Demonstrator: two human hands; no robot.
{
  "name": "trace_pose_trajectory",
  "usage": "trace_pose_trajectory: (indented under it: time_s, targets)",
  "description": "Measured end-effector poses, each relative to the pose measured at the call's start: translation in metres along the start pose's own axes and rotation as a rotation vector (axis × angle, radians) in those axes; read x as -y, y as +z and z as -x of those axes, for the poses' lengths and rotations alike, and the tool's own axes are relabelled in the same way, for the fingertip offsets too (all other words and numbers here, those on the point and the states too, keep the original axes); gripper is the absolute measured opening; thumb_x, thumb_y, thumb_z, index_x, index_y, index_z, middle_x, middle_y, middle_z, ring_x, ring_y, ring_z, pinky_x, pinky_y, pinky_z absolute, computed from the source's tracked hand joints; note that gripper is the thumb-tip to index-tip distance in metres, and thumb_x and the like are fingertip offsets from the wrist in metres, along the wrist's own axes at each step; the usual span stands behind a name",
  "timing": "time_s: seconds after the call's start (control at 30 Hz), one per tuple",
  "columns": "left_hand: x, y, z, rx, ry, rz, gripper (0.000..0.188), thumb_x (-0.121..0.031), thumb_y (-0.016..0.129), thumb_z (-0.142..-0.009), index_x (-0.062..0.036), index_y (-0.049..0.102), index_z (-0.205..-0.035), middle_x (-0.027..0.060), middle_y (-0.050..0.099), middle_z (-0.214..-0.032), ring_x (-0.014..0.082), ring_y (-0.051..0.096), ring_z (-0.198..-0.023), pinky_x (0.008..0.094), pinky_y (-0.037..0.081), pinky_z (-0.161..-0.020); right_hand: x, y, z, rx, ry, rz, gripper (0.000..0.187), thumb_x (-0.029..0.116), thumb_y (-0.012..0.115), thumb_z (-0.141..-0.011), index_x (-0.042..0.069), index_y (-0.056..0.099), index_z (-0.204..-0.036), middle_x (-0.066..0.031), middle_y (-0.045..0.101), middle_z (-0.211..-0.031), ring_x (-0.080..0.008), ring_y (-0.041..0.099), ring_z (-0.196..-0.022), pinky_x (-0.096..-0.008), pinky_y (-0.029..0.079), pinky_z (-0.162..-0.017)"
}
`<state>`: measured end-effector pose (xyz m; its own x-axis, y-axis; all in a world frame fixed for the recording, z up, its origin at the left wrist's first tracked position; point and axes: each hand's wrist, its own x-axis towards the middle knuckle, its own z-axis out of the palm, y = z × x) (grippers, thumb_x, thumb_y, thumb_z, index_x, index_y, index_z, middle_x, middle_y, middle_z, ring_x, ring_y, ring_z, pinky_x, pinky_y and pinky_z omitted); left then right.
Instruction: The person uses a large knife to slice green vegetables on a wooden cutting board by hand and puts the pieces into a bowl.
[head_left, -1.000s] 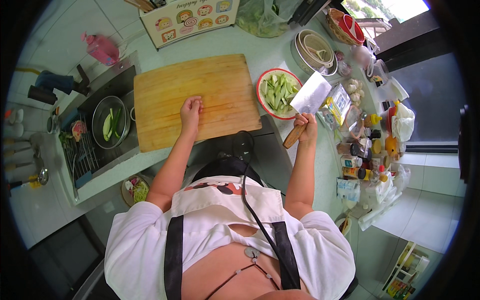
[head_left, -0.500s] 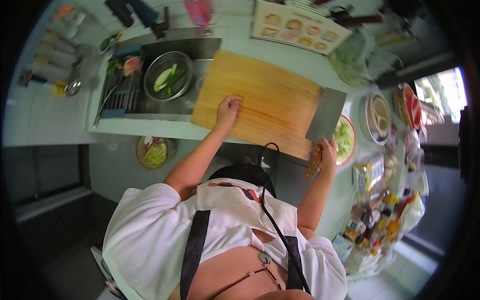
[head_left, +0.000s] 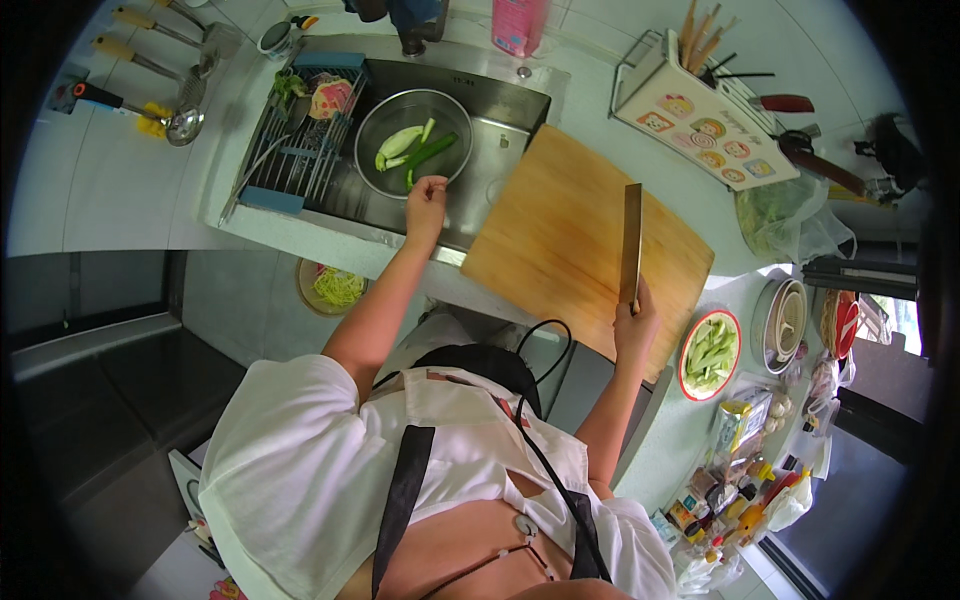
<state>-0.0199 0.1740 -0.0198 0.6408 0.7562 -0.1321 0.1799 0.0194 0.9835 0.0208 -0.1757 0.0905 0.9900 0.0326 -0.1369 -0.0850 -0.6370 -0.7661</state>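
My right hand [head_left: 636, 325] grips a cleaver [head_left: 631, 240] by its handle. Its blade is seen nearly edge-on over the right half of a wooden cutting board [head_left: 560, 215]. Loosely curled, my left hand [head_left: 426, 208] is at the near rim of a round metal bowl [head_left: 364, 150] in the sink; I cannot tell if it touches the rim, and nothing shows in its fingers. Inside the bowl lie a pale green peeled vegetable [head_left: 397, 147] and a dark green cucumber-like one [head_left: 434, 149]. A red-rimmed plate [head_left: 738, 345] of cut pale green pieces stands right of the board.
A dish rack [head_left: 272, 200] spans the left of the sink [head_left: 510, 105]. Behind the board stands a knife and chopstick holder [head_left: 690, 120]. Stacked bowls [head_left: 783, 325] and several bottles and packets line the right counter. Below the counter at left sits a bowl of green shreds [head_left: 338, 287].
My left hand has gone from the board to the bowl in the sink. The cleaver has come from the board's right edge over the board, its blade turned edge-on. The view has shifted.
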Motion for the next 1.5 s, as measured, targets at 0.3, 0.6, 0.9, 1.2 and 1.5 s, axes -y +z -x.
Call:
trace_pose_trajectory:
  time_s: [0.3,0.6,0.9,1.2,1.5]
  targets:
    - [0.046,-0.032,-0.105,0.198,0.263,-1.069,0.045,-0.015,0.065,-0.074,-0.0032,0.049,-0.115,0.0182,0.055,-0.108,0.0356,0.052,-0.103,0.0428,0.043,-0.088,0.053,0.045,0.013,-0.079,0.099,-0.007,0.052,-0.008,0.046,-0.072,0.007,0.055,-0.121,-0.0086,0.059,-0.08,-0.0109,0.042,-0.054,-0.0266,0.039,-0.049]
    - [0.076,-0.02,-0.131,0.579,-0.058,-1.263,0.079,-0.02,0.065,-0.075,-0.0083,0.02,-0.14,0.0198,0.051,-0.12,0.0345,0.051,-0.11,0.0456,0.042,-0.09,0.042,0.058,0.042,-0.143,0.133,-0.022,0.051,-0.008,0.047,-0.073,0.007,0.056,-0.121,-0.0048,0.053,-0.072,-0.008,0.04,-0.053,-0.0253,0.037,-0.048]
    - [0.035,-0.039,-0.117,0.346,0.164,-1.395,0.043,-0.023,0.068,-0.073,-0.0079,0.056,-0.112,0.0132,0.054,-0.119,0.0299,0.045,-0.115,0.0434,0.031,-0.097,0.044,0.05,0.048,-0.177,0.245,-0.036,0.052,-0.006,0.047,-0.075,0.01,0.056,-0.123,-0.001,0.045,-0.064,-0.0072,0.037,-0.051,-0.0251,0.035,-0.046]
    - [0.054,-0.055,-0.134,0.63,-0.11,-1.491,0.036,-0.017,0.058,-0.082,-0.0096,0.056,-0.117,0.0068,0.05,-0.128,0.0279,0.036,-0.126,0.0446,0.038,-0.095,0.053,0.048,0.05,-0.147,0.189,-0.062,0.052,-0.006,0.047,-0.074,0.009,0.055,-0.123,-0.0023,0.047,-0.067,-0.0078,0.039,-0.052,-0.0243,0.036,-0.046]
    - [-0.008,-0.061,-0.123,0.541,0.071,-1.294,0.034,-0.011,0.055,-0.077,-0.0048,0.052,-0.111,0.0184,0.06,-0.109,0.036,0.054,-0.107,0.042,0.048,-0.084,0.045,0.028,0.055,-0.141,0.165,-0.049,0.053,-0.003,0.046,-0.076,0.012,0.053,-0.127,-0.0007,0.049,-0.066,-0.0087,0.045,-0.051,-0.0244,0.039,-0.046]
